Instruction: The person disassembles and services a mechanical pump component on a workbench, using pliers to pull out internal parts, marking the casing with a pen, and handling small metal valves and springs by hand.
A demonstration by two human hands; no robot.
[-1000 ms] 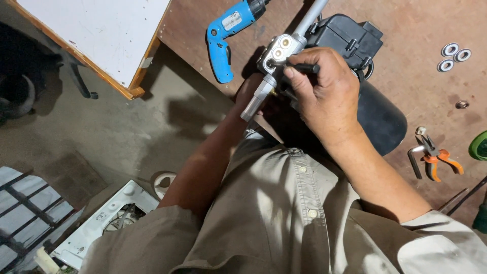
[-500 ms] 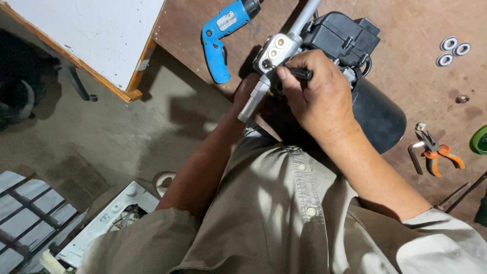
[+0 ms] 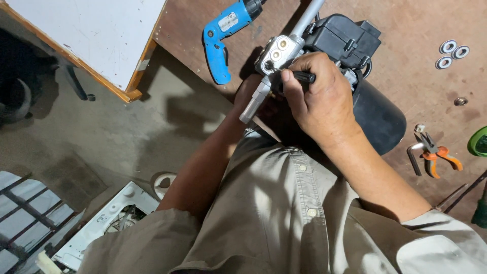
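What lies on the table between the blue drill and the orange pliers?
In the head view, between the blue drill and the orange pliers lie the black motor unit and right hand.

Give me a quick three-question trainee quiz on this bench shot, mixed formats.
1. True or false: the blue drill is in the right hand.
2. Which tool lies right of the black motor unit? A) hammer B) orange-handled pliers C) saw
3. What does the left hand touch?

Key: 1. False; the right hand grips a black-handled tool on the silver metal fitting. 2. B. 3. The silver metal fitting, held from below.
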